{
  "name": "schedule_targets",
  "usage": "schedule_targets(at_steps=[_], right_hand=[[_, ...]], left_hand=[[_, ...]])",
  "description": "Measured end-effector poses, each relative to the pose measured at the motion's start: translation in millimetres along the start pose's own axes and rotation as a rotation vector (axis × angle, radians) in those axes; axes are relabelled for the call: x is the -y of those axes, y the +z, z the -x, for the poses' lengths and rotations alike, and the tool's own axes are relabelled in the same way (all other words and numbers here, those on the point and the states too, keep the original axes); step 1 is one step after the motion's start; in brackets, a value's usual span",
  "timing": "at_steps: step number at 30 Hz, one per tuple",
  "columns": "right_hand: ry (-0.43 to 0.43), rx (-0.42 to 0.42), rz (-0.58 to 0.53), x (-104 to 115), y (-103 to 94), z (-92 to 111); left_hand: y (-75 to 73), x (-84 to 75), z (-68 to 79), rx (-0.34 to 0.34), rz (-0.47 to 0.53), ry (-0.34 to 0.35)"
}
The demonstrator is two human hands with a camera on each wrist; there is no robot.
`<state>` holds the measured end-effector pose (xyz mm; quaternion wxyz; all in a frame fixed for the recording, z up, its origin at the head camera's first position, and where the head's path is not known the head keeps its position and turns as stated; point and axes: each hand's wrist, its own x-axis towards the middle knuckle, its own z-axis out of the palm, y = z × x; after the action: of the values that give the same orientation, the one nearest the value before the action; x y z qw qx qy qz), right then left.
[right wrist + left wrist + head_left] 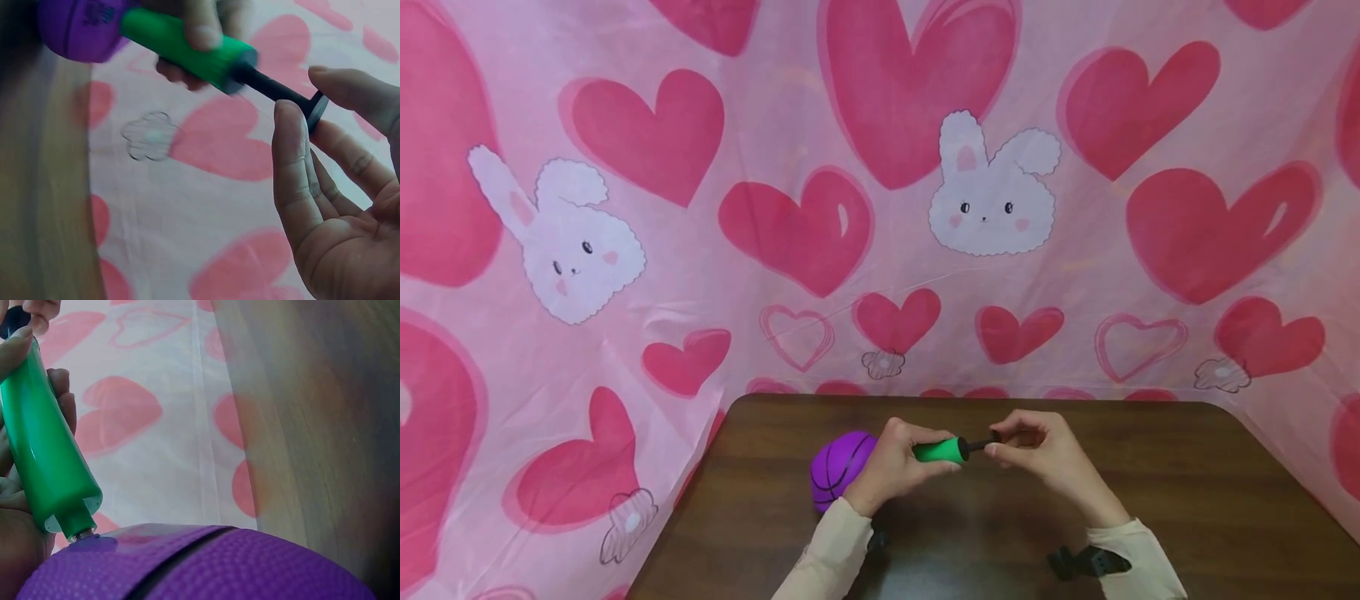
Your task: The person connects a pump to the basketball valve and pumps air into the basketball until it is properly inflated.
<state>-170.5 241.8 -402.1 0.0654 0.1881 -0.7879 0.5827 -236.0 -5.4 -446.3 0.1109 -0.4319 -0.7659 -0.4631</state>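
Observation:
My left hand (898, 458) grips the green barrel of a small hand pump (942, 450). In the left wrist view the nozzle end of the pump (53, 450) meets the top of a purple ball (250, 565) with black seams. The ball (841, 467) sits on the left of the table, partly behind my left hand. My right hand (1045, 446) pinches the black handle (317, 111) at the end of the pump's rod between thumb and fingers. A length of the black rod (269, 84) shows between barrel and handle.
A dark brown wooden table (985, 533) lies under both hands. Behind it hangs a pink cloth (910, 275) printed with hearts and rabbits. Black straps (1086, 562) sit at the wrists.

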Motion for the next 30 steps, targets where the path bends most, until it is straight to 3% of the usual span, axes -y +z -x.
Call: schedule_targets(at_steps=[5,9,15,23,30], right_hand=[[-0.066,-0.015,0.011,5.9,-19.8,5.6],[-0.069,-0.040,0.002,10.2,-32.8,10.5],[-0.072,-0.077,-0.021,15.2,-47.5,17.4],[-0.115,-0.074,-0.088,15.9,-51.3,18.2],[-0.049,-0.137,-0.010,19.6,-47.0,15.7]], left_hand=[[-0.6,0.8,-0.5,-0.019,-0.023,0.036],[-1.7,1.5,0.0,-0.036,-0.033,0.062],[-3.1,2.2,1.2,-0.034,-0.011,0.040],[-3.7,1.4,2.3,-0.027,0.014,0.003],[-5.1,2.0,-0.9,-0.032,0.003,0.015]])
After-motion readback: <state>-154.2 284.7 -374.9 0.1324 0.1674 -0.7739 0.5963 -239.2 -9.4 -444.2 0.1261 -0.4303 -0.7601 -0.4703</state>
